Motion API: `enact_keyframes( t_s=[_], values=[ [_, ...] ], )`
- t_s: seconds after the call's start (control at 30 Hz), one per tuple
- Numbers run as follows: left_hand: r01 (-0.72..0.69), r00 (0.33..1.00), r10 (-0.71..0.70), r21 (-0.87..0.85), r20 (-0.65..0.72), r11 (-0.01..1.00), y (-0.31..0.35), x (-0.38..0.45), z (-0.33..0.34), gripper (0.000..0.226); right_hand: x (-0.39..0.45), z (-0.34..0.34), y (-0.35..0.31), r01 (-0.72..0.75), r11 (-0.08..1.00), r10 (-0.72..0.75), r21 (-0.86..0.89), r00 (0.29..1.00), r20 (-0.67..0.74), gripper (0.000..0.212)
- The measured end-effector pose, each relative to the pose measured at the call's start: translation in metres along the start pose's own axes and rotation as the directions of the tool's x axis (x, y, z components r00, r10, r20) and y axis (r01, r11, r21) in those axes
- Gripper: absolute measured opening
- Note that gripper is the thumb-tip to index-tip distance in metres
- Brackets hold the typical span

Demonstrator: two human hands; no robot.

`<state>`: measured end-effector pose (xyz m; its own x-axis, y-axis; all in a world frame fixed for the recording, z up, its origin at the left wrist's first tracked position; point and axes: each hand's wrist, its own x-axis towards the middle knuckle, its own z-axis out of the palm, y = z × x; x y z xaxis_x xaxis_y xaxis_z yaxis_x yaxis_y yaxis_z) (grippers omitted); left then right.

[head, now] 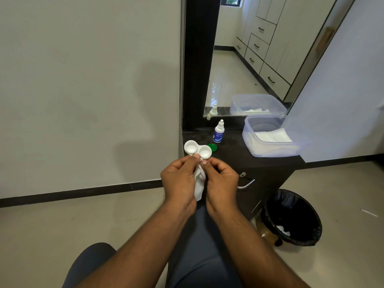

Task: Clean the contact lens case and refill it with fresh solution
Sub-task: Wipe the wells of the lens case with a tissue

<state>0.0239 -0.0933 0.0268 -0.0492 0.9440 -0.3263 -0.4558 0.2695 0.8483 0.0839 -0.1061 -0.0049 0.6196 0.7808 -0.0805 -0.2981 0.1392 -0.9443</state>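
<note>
The white contact lens case (197, 150), both wells uncovered, is being pinched at its near edge in front of the dark counter (239, 156) by the left hand (179, 179), while a white tissue (199, 183) is being gripped by the right hand (222, 179), with a green cap (213, 147) and the solution bottle (218, 132) being left standing on the counter behind.

left hand (178, 179) pinches lens case (197, 150) | right hand (222, 179) holds tissue (199, 183)
</note>
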Motion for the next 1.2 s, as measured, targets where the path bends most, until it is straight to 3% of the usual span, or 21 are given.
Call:
enact_keyframes(
  t_s=[0.27, 0.5, 0.67, 0.9, 1.0, 1.1, 1.2],
  values=[
    [0.115, 0.991, -0.119, -0.083, -0.052, 0.990, -0.003, -0.003, 0.001, 0.005, -0.002, 0.000, -0.001, -0.095, 0.966, 0.117, 0.240, 0.990, -0.081, 0.012],
    [0.077, 0.995, -0.079, -0.039, -0.062, 0.996, -0.006, -0.008, 0.001, 0.003, -0.009, 0.002, 0.001, -0.037, 0.991, 0.048, 0.126, 0.995, -0.090, 0.010],
    [0.048, 0.997, -0.047, 0.008, -0.059, 0.999, -0.008, -0.008, 0.002, 0.010, 0.001, 0.001, -0.007, -0.039, 0.980, 0.061, 0.194, 0.992, -0.110, 0.012],
    [0.006, 0.999, -0.012, 0.176, 0.032, 0.984, -0.009, -0.004, -0.008, 0.008, 0.007, -0.013, -0.012, 0.021, 0.996, -0.013, 0.089, 0.996, -0.087, 0.013],
    [-0.043, 0.997, 0.025, 0.244, 0.075, 0.969, -0.004, 0.001, -0.016, 0.011, 0.010, -0.023, -0.019, 0.070, 0.994, -0.063, -0.088, 0.995, 0.075, 0.015],
    [-0.164, 0.979, 0.093, 0.422, 0.183, 0.892, 0.004, 0.013, -0.027, 0.018, 0.009, -0.033, -0.024, 0.078, 0.957, -0.016, -0.278, 0.976, 0.219, 0.016],
    [-0.261, 0.942, 0.080, 0.557, 0.327, 0.789, 0.010, 0.016, -0.033, 0.021, 0.013, -0.035, -0.029, 0.120, 0.933, -0.029, -0.340, 0.965, 0.262, 0.016]
  ],
)
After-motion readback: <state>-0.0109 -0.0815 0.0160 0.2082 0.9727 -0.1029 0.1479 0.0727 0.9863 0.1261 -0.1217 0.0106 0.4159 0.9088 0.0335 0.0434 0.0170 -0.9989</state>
